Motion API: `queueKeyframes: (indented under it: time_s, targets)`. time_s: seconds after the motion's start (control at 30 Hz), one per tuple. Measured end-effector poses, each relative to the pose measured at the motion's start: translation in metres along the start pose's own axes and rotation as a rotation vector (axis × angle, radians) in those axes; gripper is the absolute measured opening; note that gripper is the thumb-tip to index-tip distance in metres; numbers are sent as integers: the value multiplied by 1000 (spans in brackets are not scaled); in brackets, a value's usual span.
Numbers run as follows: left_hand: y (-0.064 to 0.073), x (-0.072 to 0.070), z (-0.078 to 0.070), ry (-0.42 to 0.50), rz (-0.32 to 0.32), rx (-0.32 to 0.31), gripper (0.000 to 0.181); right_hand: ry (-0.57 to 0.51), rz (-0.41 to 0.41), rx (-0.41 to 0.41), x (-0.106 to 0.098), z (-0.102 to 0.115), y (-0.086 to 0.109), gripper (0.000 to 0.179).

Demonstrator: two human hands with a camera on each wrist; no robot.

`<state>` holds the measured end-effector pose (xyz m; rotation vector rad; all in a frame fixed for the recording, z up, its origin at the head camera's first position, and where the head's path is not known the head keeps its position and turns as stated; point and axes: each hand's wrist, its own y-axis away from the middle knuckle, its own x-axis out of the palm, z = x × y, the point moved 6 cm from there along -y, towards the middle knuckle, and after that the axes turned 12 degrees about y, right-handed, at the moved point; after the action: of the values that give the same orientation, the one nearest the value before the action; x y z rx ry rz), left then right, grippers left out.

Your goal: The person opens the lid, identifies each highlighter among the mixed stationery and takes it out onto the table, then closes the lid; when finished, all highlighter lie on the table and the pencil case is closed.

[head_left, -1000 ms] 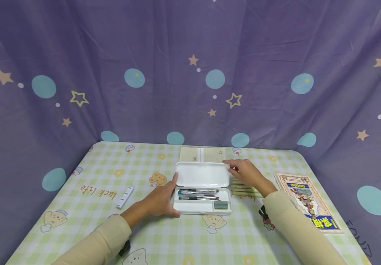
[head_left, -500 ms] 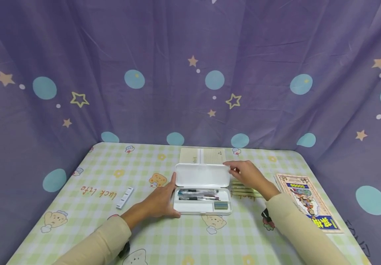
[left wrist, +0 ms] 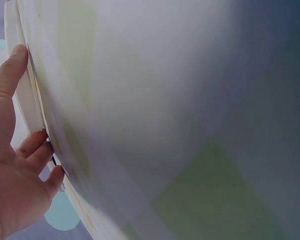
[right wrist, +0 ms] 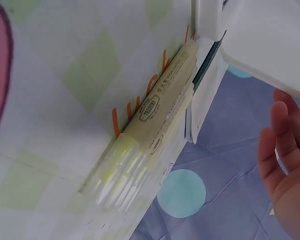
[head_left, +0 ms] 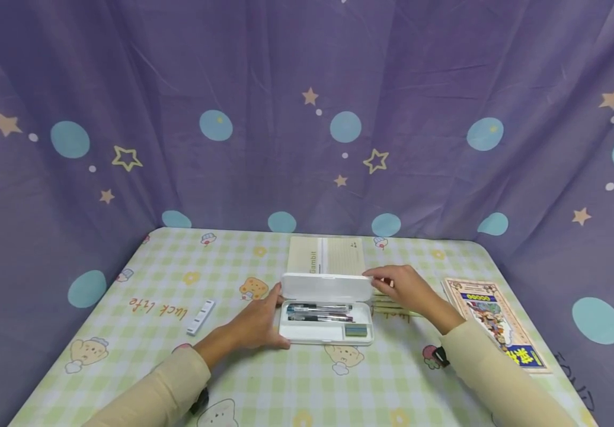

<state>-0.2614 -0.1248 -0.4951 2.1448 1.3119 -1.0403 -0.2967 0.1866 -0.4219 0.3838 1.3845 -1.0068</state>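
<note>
A white pencil case point(head_left: 312, 333) lies on the table with its lid point(head_left: 328, 288) raised at a steep tilt. Several pens point(head_left: 320, 314) and a small grey-green block with a blue stripe point(head_left: 356, 330) sit inside. My left hand point(head_left: 256, 323) holds the case's left end, thumb at the front corner and fingers towards the hinge. At the lid's upper right corner, my right hand point(head_left: 405, 287) pinches the edge between thumb and fingers. In the right wrist view the lid point(right wrist: 267, 45) meets the fingertips at the frame's edge.
Behind the lid lies a beige notebook point(head_left: 333, 255). Several cream pens with clear caps point(right wrist: 165, 95) lie just right of the case, partly under the right hand. A colourful book point(head_left: 493, 320) is at far right, a white strip point(head_left: 200, 317) at left. A purple curtain point(head_left: 307, 148) hangs behind.
My right hand has brought the lid up and towards me from lying further back, uncovering more of the notebook behind it. The left hand has stayed at the case's left end.
</note>
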Motion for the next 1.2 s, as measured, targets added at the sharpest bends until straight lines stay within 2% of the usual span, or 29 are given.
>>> queueKeyframes:
  time_s: [0.13,0.3,0.43,0.53,0.67,0.77,0.9,1.07,1.2]
  targets:
    - [0,1,-1,-22,2,20,131,-47,33,-18,-2,7,9,22]
    - [2,-2,-5,-58,16,107,122,-32,100,-77,2,20,22,24]
    - [5,-6,-6,-38,55,135,115,3,152,-132,8,32,32,28]
    - [6,-9,-3,-12,117,120,110,55,179,-164,14,39,36,31]
    - [7,-11,3,17,208,63,103,120,197,-170,23,44,41,33]
    - [8,-10,6,26,237,23,93,158,183,-167,28,47,43,32]
    - [11,-10,6,22,227,8,86,227,174,-136,34,51,43,39]
    - [10,-13,2,27,193,18,90,305,196,-45,39,52,45,50]
    - [9,-15,0,14,165,26,91,325,170,-34,39,54,44,52]
